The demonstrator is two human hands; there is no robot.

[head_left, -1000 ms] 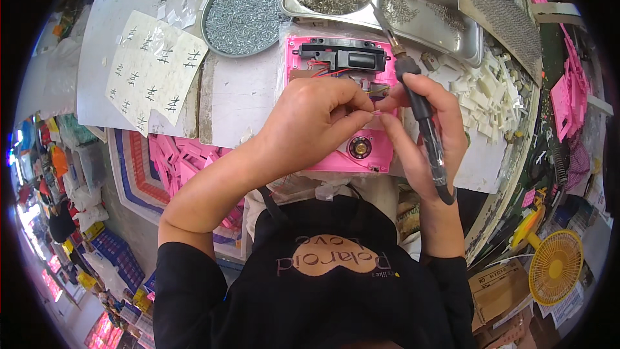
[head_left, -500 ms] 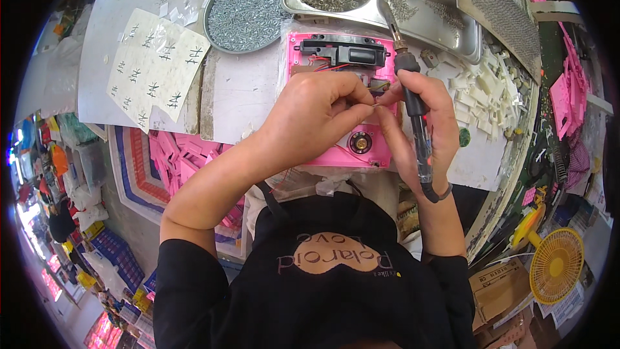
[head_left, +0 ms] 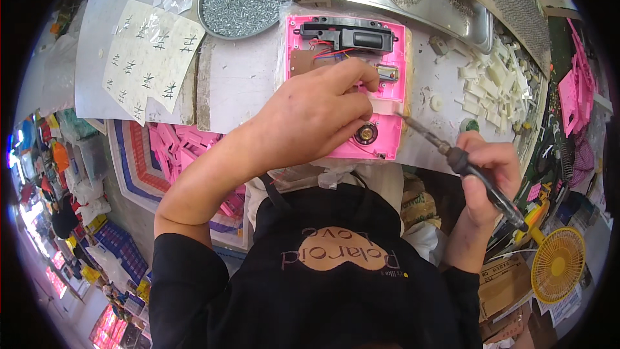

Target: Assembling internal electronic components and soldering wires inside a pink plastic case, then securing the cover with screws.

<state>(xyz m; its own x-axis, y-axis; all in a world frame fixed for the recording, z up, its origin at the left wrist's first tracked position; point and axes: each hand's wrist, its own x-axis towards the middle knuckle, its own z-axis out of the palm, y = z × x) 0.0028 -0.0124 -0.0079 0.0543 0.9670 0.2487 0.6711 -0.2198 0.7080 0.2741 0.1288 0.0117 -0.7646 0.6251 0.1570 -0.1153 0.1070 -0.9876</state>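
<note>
We see the table (head_left: 236, 84) curving across the view, with the tray (head_left: 445, 22) toward its far edge. At the near edge lies the pink case (head_left: 386, 136), open side up. The pan (head_left: 219, 32) of screws sits left of the tray. Near the right edge is a heap of white parts (head_left: 494, 87).

Half a second ago we saw both hands meeting over the case, the iron pointing at the tray. Now they are well apart: the left hand (head_left: 316, 110) remains above the case, while the right hand (head_left: 494, 168) is out past its right edge. The iron (head_left: 465, 165) has swung round, so its tip points at that edge.

We find the iron's handle pinched between the right thumb and fingers, the tip ahead of them, near the case. The left fingers are curled in over the middle of the case; we cannot tell whether they pinch anything. Just beyond them we see a silver part (head_left: 387, 73), and just below, toward the case's near edge, the round speaker (head_left: 366, 133).
</note>
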